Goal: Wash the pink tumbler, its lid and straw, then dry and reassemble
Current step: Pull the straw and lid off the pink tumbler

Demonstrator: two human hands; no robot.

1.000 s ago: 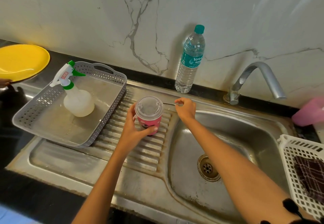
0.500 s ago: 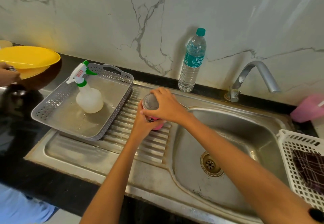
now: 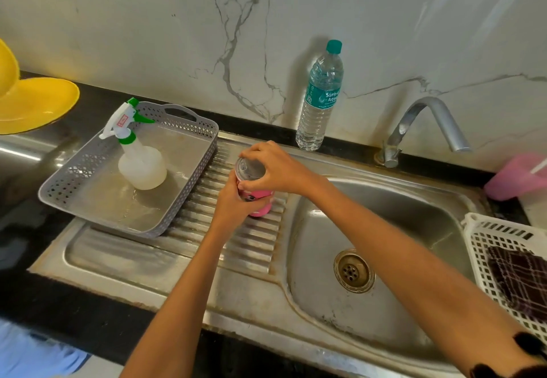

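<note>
The pink tumbler point(image 3: 260, 204) stands on the ribbed steel drainboard point(image 3: 251, 247), just left of the sink basin. My left hand point(image 3: 233, 203) wraps its body from the near side. My right hand point(image 3: 275, 167) lies over the top, fingers gripping the rim of the clear lid point(image 3: 250, 167). Most of the tumbler is hidden by both hands. I cannot see the straw.
A grey perforated tray point(image 3: 189, 129) holding a white spray bottle point(image 3: 139, 158) sits left of the tumbler. A water bottle point(image 3: 321, 96) stands by the wall. The tap point(image 3: 426, 126) and sink basin point(image 3: 384, 215) are right. A white basket point(image 3: 503, 238) holds a dark cloth; a pink cup point(image 3: 518, 176) stands behind it.
My right hand left the back of the drainboard and came down on the lid. The left hand keeps hold of the tumbler. The view shifted so the tray and yellow plate sit further right.
</note>
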